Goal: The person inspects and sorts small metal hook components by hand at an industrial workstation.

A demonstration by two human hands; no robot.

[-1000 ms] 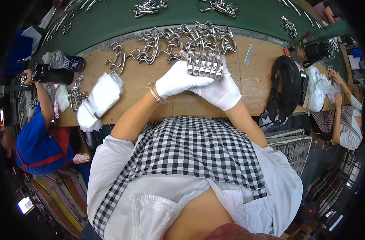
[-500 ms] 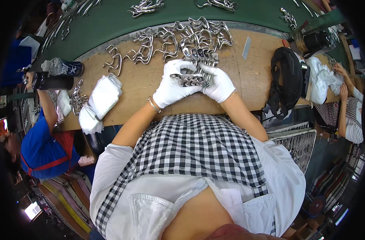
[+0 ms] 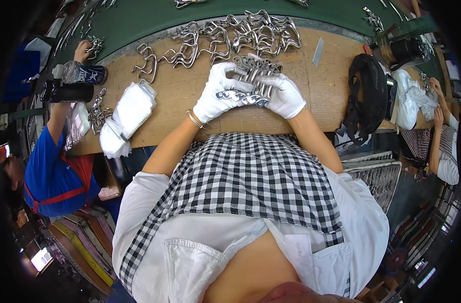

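Both my hands wear white gloves and are closed around a bundle of several shiny, curved chrome handles, nested side by side in a row. My left hand grips the bundle's left side, and my right hand presses on its right side, fingers across the top. Their rounded ends line up toward me at the lower edge of the bundle. Beyond my hands, more curved chrome handles lie in loose clusters along the far part of the wooden table.
Left are a stack of white sheets, a dark bottle and a clear bottle. A co-worker's hand touches metal pieces on the green surface. Right are a metal strip, a black bag and white plastic bags.
The bundle has turned in my hands, its near ends now facing up toward me, and my right fingers lie across it. The co-worker's hand on the left has reached onto the green surface.
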